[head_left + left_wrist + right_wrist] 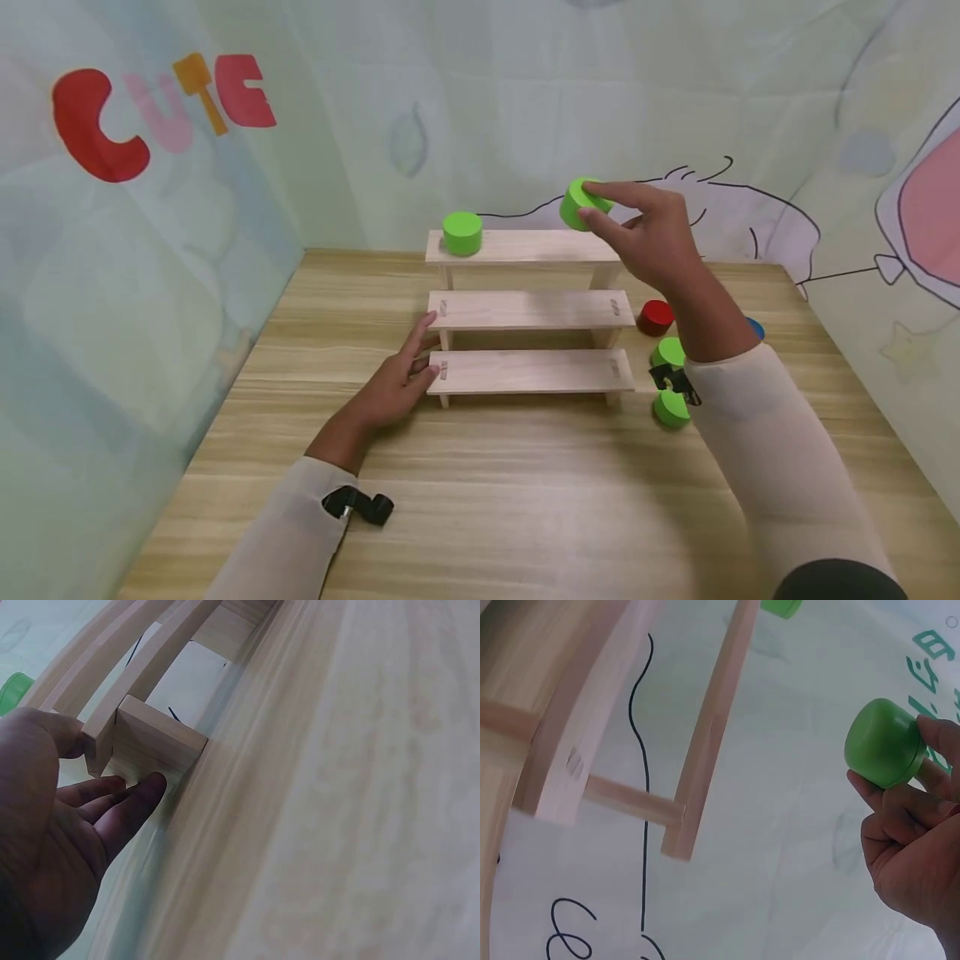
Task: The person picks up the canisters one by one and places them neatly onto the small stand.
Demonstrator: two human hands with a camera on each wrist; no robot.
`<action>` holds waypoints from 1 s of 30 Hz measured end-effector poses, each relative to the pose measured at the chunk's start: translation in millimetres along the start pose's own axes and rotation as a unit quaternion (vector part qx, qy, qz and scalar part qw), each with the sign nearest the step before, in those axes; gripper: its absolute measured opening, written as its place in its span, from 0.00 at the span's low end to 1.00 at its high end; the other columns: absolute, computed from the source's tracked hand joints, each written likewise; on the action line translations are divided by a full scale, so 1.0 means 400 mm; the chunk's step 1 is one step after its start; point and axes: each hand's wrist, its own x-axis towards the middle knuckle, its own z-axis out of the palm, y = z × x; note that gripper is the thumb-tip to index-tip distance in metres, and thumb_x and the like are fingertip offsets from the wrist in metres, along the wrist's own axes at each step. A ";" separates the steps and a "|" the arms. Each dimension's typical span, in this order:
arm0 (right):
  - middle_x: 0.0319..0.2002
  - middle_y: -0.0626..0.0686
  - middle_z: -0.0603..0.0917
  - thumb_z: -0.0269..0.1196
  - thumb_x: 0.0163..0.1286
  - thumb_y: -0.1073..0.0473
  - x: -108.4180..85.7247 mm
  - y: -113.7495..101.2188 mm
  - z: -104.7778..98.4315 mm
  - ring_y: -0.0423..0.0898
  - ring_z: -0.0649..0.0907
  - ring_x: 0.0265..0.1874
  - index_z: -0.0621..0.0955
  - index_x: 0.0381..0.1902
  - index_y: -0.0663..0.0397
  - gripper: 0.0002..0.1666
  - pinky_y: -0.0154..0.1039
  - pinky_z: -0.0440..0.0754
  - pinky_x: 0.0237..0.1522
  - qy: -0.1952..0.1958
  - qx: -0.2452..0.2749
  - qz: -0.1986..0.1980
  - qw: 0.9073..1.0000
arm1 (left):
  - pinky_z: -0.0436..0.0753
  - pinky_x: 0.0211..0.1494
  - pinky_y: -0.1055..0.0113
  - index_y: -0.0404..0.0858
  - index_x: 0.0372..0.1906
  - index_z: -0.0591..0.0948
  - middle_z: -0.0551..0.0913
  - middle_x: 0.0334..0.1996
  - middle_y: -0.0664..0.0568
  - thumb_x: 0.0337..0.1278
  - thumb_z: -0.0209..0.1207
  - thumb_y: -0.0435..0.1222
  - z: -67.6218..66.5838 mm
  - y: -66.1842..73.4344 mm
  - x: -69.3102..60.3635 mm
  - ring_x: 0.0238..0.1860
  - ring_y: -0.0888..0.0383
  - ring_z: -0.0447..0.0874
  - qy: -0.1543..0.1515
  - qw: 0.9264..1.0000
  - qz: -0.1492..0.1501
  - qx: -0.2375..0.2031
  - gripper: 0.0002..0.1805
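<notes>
Head: pinches green cylinder (573, 211) in right hand (656, 237) near top shelf (525, 246) of wooden stand (528, 310); rests left hand (392, 387), relaxed, against left side. Left wrist: touches lowest shelf (154, 666) with thumb (64, 735). Right wrist: holds cylinder clear of stand.

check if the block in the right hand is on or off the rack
Off. The right hand holds the block in the air; the right wrist view shows a gap between it and the rack.

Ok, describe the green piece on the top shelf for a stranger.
Find the wooden rack. At its top shelf's left end stands a short green cylinder. Unlike the green piece in the right hand or the pair on the table, it sits on a shelf.
</notes>
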 end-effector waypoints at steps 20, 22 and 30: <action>0.68 0.56 0.87 0.72 0.77 0.52 0.061 -0.005 0.140 0.55 0.83 0.74 0.88 0.67 0.46 0.23 0.55 0.84 0.73 -0.091 -0.010 0.095 0.991 | 0.79 0.76 0.36 0.63 0.91 0.39 0.62 0.84 0.30 0.87 0.51 0.35 0.000 0.004 0.004 0.78 0.31 0.74 0.001 1.000 -0.004 -0.003 0.46; 0.70 0.55 0.86 0.72 0.78 0.49 0.063 -0.002 0.147 0.54 0.81 0.75 0.88 0.68 0.44 0.24 0.56 0.83 0.73 -0.094 -0.026 0.109 0.989 | 0.79 0.76 0.36 0.63 0.91 0.39 0.62 0.84 0.30 0.87 0.51 0.35 0.000 0.003 0.005 0.78 0.31 0.74 0.000 1.000 -0.003 -0.002 0.46; 0.74 0.53 0.83 0.71 0.78 0.45 0.067 0.017 0.162 0.54 0.78 0.78 0.87 0.69 0.42 0.25 0.57 0.81 0.75 -0.096 -0.044 0.140 0.984 | 0.79 0.75 0.36 0.61 0.91 0.38 0.62 0.84 0.30 0.87 0.50 0.34 0.001 0.003 0.003 0.77 0.31 0.74 0.001 1.000 -0.003 0.001 0.46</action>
